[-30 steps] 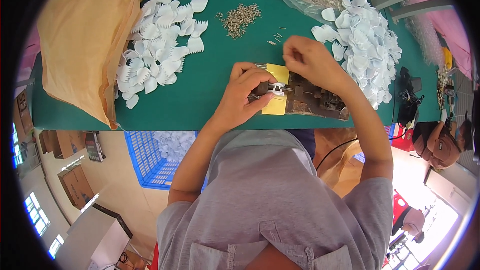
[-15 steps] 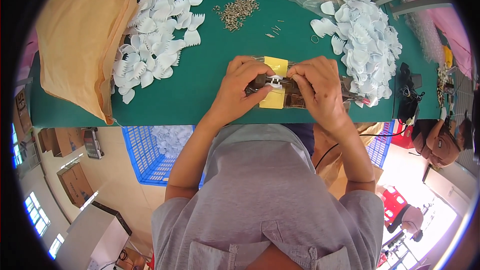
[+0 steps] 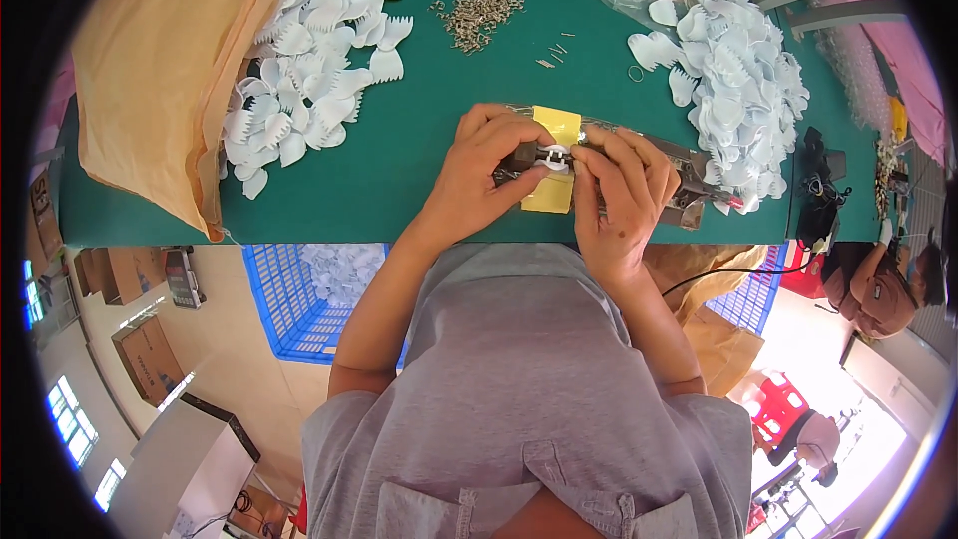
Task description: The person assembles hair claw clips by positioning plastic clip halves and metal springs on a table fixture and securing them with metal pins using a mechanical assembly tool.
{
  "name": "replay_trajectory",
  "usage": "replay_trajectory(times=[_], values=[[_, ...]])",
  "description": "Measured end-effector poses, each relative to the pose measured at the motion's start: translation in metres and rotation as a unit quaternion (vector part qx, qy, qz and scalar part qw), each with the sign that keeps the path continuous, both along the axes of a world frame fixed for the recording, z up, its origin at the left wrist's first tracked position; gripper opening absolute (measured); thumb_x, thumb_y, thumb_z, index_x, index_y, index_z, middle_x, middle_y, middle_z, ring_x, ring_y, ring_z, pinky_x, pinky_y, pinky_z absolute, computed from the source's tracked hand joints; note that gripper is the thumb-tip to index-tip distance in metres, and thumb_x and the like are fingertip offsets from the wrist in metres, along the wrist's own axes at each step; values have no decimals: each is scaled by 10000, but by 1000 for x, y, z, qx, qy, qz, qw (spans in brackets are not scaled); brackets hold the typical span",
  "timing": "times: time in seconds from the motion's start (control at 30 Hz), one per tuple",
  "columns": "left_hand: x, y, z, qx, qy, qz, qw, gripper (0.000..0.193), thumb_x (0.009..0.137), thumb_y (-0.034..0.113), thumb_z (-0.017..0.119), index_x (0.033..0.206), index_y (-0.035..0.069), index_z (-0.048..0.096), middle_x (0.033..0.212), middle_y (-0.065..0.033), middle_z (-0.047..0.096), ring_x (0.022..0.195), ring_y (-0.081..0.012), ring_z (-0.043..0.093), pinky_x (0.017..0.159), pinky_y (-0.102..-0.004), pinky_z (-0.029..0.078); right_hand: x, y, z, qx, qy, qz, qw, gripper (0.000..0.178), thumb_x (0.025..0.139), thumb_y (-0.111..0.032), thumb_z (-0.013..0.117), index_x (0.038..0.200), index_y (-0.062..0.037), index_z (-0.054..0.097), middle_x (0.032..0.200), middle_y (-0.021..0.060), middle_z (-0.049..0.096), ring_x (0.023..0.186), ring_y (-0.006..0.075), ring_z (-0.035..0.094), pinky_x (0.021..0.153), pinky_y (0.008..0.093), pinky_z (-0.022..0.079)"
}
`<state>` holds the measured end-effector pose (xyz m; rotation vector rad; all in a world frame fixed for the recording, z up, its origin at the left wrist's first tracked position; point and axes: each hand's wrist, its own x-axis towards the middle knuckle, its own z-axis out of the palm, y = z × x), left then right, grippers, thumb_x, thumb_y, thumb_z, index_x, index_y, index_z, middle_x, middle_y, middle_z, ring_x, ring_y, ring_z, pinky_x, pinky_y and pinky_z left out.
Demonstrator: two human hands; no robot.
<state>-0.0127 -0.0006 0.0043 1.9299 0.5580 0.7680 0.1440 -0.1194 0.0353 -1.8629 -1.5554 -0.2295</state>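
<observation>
In front of me on the green table lies a dark bench fixture [image 3: 689, 165] with yellow pads [image 3: 548, 197] across it. A small white toothed claw clip [image 3: 555, 162] sits at the fixture, over the yellow. My left hand [image 3: 484, 168] grips the clip's left side between thumb and fingers. At the clip's right end, the thumb and fingertips of my right hand [image 3: 629, 185] are pinched together; whatever they hold is too small to make out.
White toothed clip halves lie heaped at left [image 3: 319, 90] and right [image 3: 738, 90]. Beyond the fixture are a pile of small metal springs [image 3: 479, 18], several loose pins [image 3: 555, 55] and a ring [image 3: 636, 73]. A large brown paper bag [image 3: 170, 90] stands far left. Below the edge is a blue crate [image 3: 289, 314].
My right hand has come in toward the clip, its wrist lower and further left, uncovering more of the fixture. My left hand stays at the clip.
</observation>
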Motion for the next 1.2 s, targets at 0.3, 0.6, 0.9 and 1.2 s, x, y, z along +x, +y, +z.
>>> replay_trajectory(times=[0.3, 0.6, 0.9, 1.2], values=[[1, -1, 4, 17, 6, 4, 1000, 331, 815, 38, 799, 1130, 70, 702, 1117, -75, 709, 1131, -304, 583, 976, -401, 488, 77, -103, -14, 100, 9, -198, 975, 346, 873, 33, 732, 1211, -8, 672, 1116, 120, 697, 1051, 299, 629, 963, 441, 457], [4, -3, 3, -4, 8, 4, 1000, 327, 823, -5, 781, 1133, 44, 692, 1147, -59, 715, 1137, -257, 583, 970, -363, 494, 148, -133, -21, -83, 126, -247, 957, 654, 829, -52, 843, 1439, -81, 608, 1076, 66, 616, 738, 181, 545, 677, 324, 482], [5, -4, 2, -11, 18, 14, 1000, 339, 818, -15, 781, 1139, 49, 693, 1147, -54, 710, 1142, -247, 588, 970, -348, 496, 217, -129, -2, -141, -22, -17, 990, 465, 832, 18, 773, 1284, -56, 690, 1214, 127, 655, 983, 312, 697, 827, 373, 567], [5, -5, 4, -10, 21, 12, 1000, 339, 815, -35, 776, 1132, 52, 694, 1149, -52, 703, 1149, -231, 588, 973, -345, 499, 264, -88, -25, -127, -6, 18, 992, 475, 804, 25, 743, 1263, -81, 694, 1270, 136, 593, 1152, 345, 635, 992, 404, 529]])
